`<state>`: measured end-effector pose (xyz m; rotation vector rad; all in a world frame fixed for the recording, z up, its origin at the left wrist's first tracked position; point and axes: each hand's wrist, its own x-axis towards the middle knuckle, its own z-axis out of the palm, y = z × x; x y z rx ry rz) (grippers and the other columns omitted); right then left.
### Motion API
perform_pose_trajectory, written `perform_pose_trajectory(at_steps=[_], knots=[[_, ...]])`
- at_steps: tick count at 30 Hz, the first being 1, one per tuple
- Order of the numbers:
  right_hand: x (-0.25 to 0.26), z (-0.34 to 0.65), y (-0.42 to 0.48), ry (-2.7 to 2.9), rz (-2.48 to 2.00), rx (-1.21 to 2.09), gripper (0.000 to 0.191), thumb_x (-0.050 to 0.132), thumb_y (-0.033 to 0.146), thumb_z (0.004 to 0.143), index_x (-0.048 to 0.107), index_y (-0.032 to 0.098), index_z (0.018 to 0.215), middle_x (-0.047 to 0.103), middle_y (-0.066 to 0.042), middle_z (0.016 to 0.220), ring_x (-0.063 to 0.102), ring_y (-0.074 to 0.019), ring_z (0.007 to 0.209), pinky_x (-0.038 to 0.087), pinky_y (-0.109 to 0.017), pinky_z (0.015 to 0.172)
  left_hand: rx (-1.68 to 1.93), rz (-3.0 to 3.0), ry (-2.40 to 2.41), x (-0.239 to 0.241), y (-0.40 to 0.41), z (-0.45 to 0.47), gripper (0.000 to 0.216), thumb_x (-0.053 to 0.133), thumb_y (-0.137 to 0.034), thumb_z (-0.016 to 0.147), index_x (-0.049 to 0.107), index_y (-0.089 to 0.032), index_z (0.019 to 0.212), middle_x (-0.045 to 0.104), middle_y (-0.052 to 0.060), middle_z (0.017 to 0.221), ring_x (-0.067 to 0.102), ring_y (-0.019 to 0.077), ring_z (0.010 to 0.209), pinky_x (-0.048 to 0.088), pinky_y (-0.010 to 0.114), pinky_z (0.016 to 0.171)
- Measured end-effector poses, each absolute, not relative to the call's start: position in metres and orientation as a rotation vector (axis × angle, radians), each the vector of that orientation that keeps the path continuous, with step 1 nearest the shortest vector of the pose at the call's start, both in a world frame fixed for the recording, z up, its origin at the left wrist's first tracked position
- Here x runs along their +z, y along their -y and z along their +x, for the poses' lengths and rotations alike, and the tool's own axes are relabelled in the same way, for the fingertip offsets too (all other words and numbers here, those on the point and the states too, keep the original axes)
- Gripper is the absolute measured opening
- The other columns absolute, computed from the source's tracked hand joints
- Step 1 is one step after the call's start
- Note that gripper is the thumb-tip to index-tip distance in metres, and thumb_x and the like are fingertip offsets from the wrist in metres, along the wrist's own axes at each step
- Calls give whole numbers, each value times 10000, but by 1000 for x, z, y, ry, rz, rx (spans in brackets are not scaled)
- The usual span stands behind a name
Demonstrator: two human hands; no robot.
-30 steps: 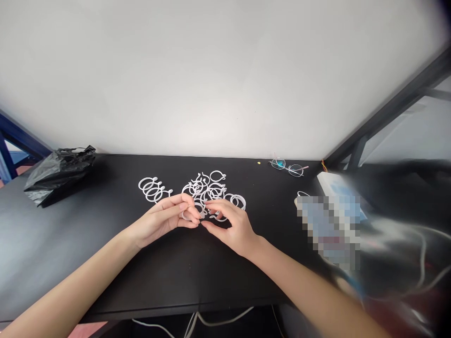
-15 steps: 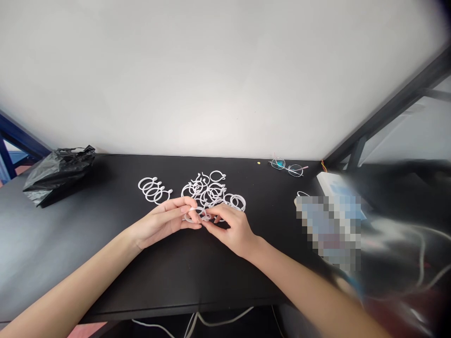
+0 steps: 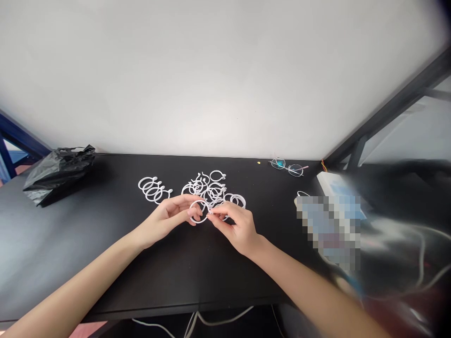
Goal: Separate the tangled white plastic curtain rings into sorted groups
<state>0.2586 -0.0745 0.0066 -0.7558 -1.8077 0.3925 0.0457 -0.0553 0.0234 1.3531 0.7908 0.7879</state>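
Observation:
Both hands meet over the middle of a black table (image 3: 88, 263). My left hand (image 3: 169, 217) and my right hand (image 3: 237, 225) pinch one white plastic ring (image 3: 199, 212) between their fingertips, lifted just above the tabletop. Right behind it lies a loose heap of white rings (image 3: 211, 190). A smaller row of white rings (image 3: 153, 190), overlapping one another, lies to the left of the heap.
A crumpled black plastic bag (image 3: 56, 172) sits at the table's far left. A pair of glasses (image 3: 288, 167) lies by the white wall at the back right. A blurred-out object (image 3: 329, 227) and white cables (image 3: 419, 263) fill the right side.
The hands have lifted one ring from the front of the heap; it now stands more upright between the fingertips. The right hand shifted slightly right.

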Motion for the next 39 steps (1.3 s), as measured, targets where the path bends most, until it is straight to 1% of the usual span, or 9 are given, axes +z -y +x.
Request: perform_pose_trajectory(at_steps=[3, 5, 10, 15, 19, 23, 32, 35, 39], knots=[[7, 258, 75, 1794, -782, 414, 51, 650, 173, 895, 657, 175, 844, 670, -13, 678, 611, -119, 581, 517, -235, 546, 787, 1543, -817, 21, 57, 45, 411, 717, -341, 837, 623, -212, 1216, 628, 20, 884, 597, 140, 776, 556, 297, 754], [8, 258, 76, 1783, -802, 436, 57, 660, 171, 887, 667, 173, 831, 685, -15, 679, 623, -121, 578, 518, -235, 544, 802, 1659, -895, 19, 58, 45, 463, 748, -335, 803, 612, -213, 1229, 601, -2, 835, 574, 132, 739, 548, 300, 750], [8, 257, 76, 1757, -782, 480, 39, 664, 158, 886, 693, 177, 868, 729, -25, 723, 686, -141, 627, 554, -240, 575, 800, 1905, -1037, 23, 60, 45, 386, 694, -383, 844, 644, -193, 1176, 576, -10, 783, 532, 124, 686, 491, 262, 665], [8, 257, 74, 1749, -729, 514, 95, 641, 118, 891, 696, 177, 941, 736, -40, 779, 699, -150, 681, 572, -255, 616, 830, 2072, -1083, 28, 61, 44, 338, 650, -395, 876, 665, -175, 1132, 548, -21, 718, 490, 107, 614, 444, 246, 634], [10, 256, 74, 1731, -726, 561, 91, 632, 135, 897, 692, 199, 923, 733, -37, 808, 698, -153, 721, 578, -268, 649, 834, 2090, -1098, 28, 62, 45, 336, 639, -408, 882, 676, -170, 1117, 573, -14, 715, 501, 115, 619, 437, 248, 642], [11, 256, 75, 1709, -752, 653, 81, 623, 148, 902, 687, 198, 901, 713, -33, 773, 692, -156, 711, 574, -279, 649, 821, 2043, -1111, 28, 62, 45, 362, 647, -426, 874, 677, -180, 1138, 601, -10, 739, 514, 124, 641, 442, 254, 658], [10, 255, 77, 1696, -780, 662, 93, 616, 166, 906, 673, 191, 836, 681, -13, 697, 661, -139, 640, 552, -265, 617, 762, 2022, -1113, 22, 59, 41, 336, 640, -436, 876, 698, -198, 1106, 665, 23, 889, 532, 135, 693, 446, 259, 644], [8, 255, 76, 1698, -780, 645, 84, 619, 171, 904, 674, 193, 846, 689, -16, 711, 669, -142, 650, 555, -265, 621, 775, 2033, -1107, 24, 59, 42, 344, 650, -433, 870, 691, -199, 1118, 656, 16, 872, 516, 123, 669, 448, 260, 657], [7, 255, 76, 1705, -779, 640, 75, 618, 173, 904, 678, 196, 865, 699, -21, 740, 677, -143, 658, 560, -266, 622, 775, 2039, -1096, 30, 59, 44, 348, 655, -438, 862, 692, -192, 1107, 596, -6, 769, 496, 121, 650, 448, 265, 665]])
